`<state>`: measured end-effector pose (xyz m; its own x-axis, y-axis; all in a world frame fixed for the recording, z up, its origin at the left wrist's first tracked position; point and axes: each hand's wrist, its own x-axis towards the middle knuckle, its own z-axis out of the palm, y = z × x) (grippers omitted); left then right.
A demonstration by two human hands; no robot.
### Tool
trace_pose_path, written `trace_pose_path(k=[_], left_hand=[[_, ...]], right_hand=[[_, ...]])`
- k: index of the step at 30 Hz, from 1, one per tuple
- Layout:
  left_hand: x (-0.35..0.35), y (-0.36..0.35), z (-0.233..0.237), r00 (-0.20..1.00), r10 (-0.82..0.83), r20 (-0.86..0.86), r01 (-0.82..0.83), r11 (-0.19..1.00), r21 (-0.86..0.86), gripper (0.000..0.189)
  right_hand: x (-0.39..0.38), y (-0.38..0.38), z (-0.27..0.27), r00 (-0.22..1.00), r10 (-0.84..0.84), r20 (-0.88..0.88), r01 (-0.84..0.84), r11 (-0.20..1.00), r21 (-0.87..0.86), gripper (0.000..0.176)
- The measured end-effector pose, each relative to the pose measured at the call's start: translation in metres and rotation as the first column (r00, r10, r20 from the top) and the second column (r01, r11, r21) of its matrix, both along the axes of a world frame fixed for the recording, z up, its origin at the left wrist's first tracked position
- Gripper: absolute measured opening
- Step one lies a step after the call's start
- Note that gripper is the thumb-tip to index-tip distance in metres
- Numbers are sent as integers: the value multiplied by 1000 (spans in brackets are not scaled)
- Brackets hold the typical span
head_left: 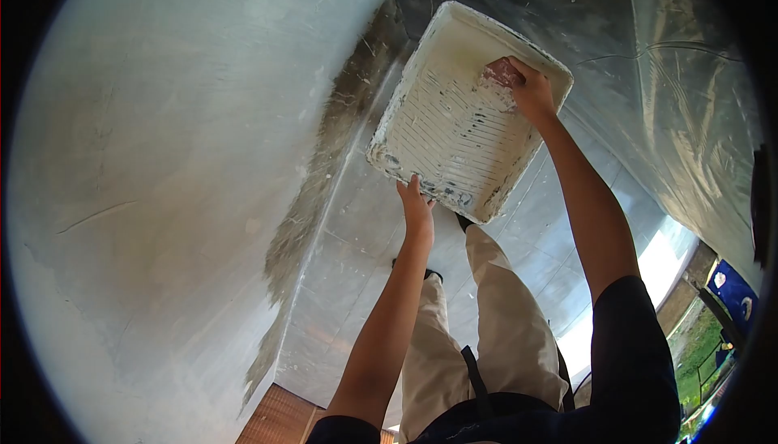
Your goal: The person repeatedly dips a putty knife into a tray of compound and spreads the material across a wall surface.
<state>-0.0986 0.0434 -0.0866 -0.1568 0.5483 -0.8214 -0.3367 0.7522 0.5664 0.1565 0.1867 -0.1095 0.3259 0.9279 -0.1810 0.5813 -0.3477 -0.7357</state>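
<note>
My left hand (416, 201) grips the lower edge of a paint tray (454, 120), with fingers over the rim and the rest of the hand underneath. The tray is white, ribbed and crusted with dried paint. My right hand (531, 91) is closed on a reddish, paint-smeared piece (504, 73), which looks like a sponge or pad. That piece is over the upper right part of the tray, against or just above its inner surface. Pale wet paint shows at the tray's upper end.
A wall (178, 160) with pale paint and a darker unpainted strip (324, 152) stands at the left. Plastic sheeting (673, 96) hangs at the right. Below are a grey tiled floor (348, 258) and my legs. A brown patch (279, 418) shows at the bottom.
</note>
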Motion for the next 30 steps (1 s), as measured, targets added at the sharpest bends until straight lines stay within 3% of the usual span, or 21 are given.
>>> trace_pose_path(k=[4, 10, 13, 16, 18, 19, 21, 22, 23, 24, 25, 26, 27, 30], left_hand=[[-2, -1, -2, 1000, -4, -4, 4, 1000, 2, 71], [-13, -8, -5, 1000, 4, 9, -4, 1000, 26, 72], [-26, -6, 8, 996, 10, -88, -10, 1000, 1, 74], [-44, 3, 28, 963, -67, -260, 101, 987, 122, 70], [-55, 12, 54, 832, -162, -530, 341, 904, 259, 64], [-60, 18, 70, 827, -145, -543, 343, 896, 283, 64], [-76, 32, 107, 421, -125, -898, 700, 675, 234, 61], [-83, 43, 129, 410, -91, -908, 700, 669, 249, 61], [-90, 51, 151, 326, -30, -945, 770, 588, 247, 63], [-97, 60, 175, 243, 43, -969, 830, 507, 231, 64], [-103, 68, 201, 234, 88, -968, 827, 506, 246, 64], [-110, 75, 228, 121, 141, -983, 878, 446, 172, 66], [-118, 81, 252, 7, 198, -980, 914, 395, 86, 68], [-138, 93, 322, -130, 357, -925, 933, 359, 8, 66]], right_hand=[[-11, 5, -3, 998, 54, 24, -53, 997, -47, 42], [-19, -18, -18, 995, 45, -85, -51, 996, -67, 43], [-36, -31, -13, 988, 64, -138, -76, 994, -79, 40], [-61, -33, 14, 952, 0, -307, -34, 994, -105, 37], [-77, -30, 40, 737, -84, -671, -38, 985, -165, 32], [-85, -27, 54, 731, -63, -680, -41, 990, -135, 32], [-100, -17, 83, 513, -61, -856, -68, 992, -111, 26], [-109, -9, 97, 419, -65, -906, -59, 993, -99, 25], [-117, -2, 113, 407, -29, -913, -65, 996, -61, 25], [-126, 3, 142, 321, -45, -946, -57, 996, -67, 26], [-134, 10, 167, 233, -57, -971, -56, 996, -72, 27], [-141, 18, 182, 137, 6, -991, -84, 996, -6, 29], [-149, 24, 206, 129, 52, -990, -98, 994, 39, 29], [-174, 41, 278, 16, 138, -990, -70, 988, 136, 32]])
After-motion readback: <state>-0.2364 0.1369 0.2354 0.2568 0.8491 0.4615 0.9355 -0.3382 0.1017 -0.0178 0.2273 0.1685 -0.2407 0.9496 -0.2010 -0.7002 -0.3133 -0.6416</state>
